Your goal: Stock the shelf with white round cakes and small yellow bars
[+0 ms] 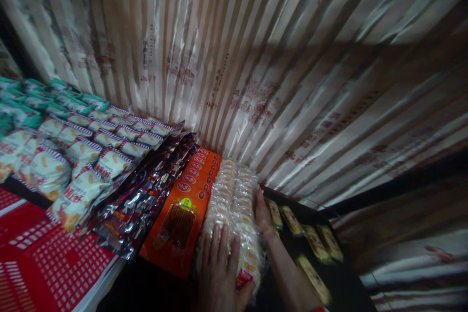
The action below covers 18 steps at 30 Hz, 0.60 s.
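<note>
A stack of clear-wrapped pale round crackers (234, 200) lies on the dark shelf (343, 282) against the striped backing. My left hand (219, 265) lies flat on the near end of the stack, fingers stretched out and slightly apart. My right hand (262, 210) presses against the stack's right side farther back, fingers extended along the packets. Neither hand grips anything.
Left of the crackers lie orange snack packs (188, 204), dark foil packs (146, 195), white and red striped bags (80, 165) and teal bags (32, 102). Several small yellow packets (310, 243) lie to the right. A red and white sheet (47, 263) hangs at front left.
</note>
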### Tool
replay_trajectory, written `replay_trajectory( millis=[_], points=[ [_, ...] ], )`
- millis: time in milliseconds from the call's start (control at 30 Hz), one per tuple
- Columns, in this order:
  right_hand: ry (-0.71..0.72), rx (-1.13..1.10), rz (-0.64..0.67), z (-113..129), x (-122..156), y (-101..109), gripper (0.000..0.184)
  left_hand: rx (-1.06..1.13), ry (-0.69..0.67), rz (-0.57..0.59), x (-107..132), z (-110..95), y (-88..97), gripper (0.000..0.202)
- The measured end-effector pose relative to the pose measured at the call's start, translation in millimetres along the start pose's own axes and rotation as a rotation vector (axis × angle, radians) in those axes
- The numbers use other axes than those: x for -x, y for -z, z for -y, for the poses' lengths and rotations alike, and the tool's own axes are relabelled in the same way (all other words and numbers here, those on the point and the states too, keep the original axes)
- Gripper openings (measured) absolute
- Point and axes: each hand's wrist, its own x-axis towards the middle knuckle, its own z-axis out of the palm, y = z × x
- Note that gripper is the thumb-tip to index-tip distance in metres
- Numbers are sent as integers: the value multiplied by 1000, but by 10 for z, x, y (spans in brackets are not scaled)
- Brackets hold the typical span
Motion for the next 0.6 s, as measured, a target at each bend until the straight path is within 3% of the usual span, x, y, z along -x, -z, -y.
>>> replay_trajectory(
  millis=[233,467,600],
  points=[
    [41,14,-166,-30,-212,220,43,19,-11,-22,-31,-2,73,81],
    [-61,17,-23,-45,-206,156,55,0,-50,-4,-72,6,123,72],
    [-57,52,-71,-7,-186,142,59,-21,-60,2,-107,6,178,69]
  ],
)
